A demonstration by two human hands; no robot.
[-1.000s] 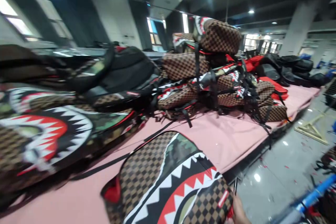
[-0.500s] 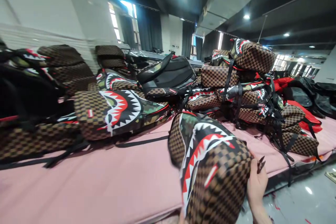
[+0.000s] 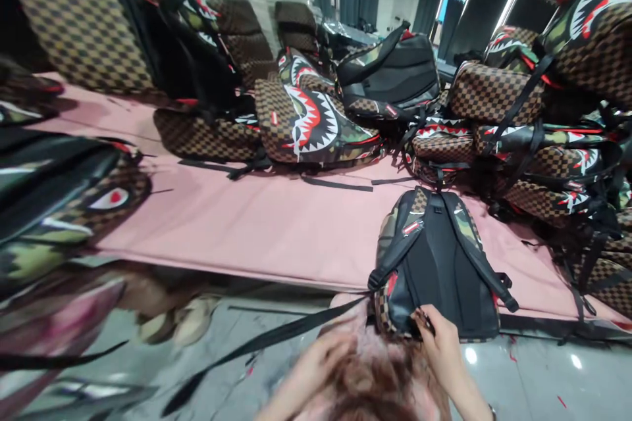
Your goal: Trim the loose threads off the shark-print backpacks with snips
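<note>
A backpack [image 3: 447, 263] stands at the pink table's front edge, its black padded back and shoulder straps facing me. My right hand [image 3: 442, 342] is closed around small dark thread snips [image 3: 423, 320] and rests against the lower part of that back panel. My left hand [image 3: 330, 358] is beside the bag's lower left, apart from it, its fingers blurred. A long black webbing strap [image 3: 276, 339] stretches out from the bag's lower left, past the left hand, over the floor.
Checkered and camouflage backpacks with shark mouths [image 3: 316, 118] lie along the pink table [image 3: 247, 217]. More are piled at the right [image 3: 498, 92]. At the left, another person's lap and shoes [image 3: 192, 322] show below a nearer backpack [image 3: 64, 204].
The backpack has turned from its shark-mouth front to its strapped back. My view has swung left and down. The left hand, mostly hidden before, now shows away from the bag.
</note>
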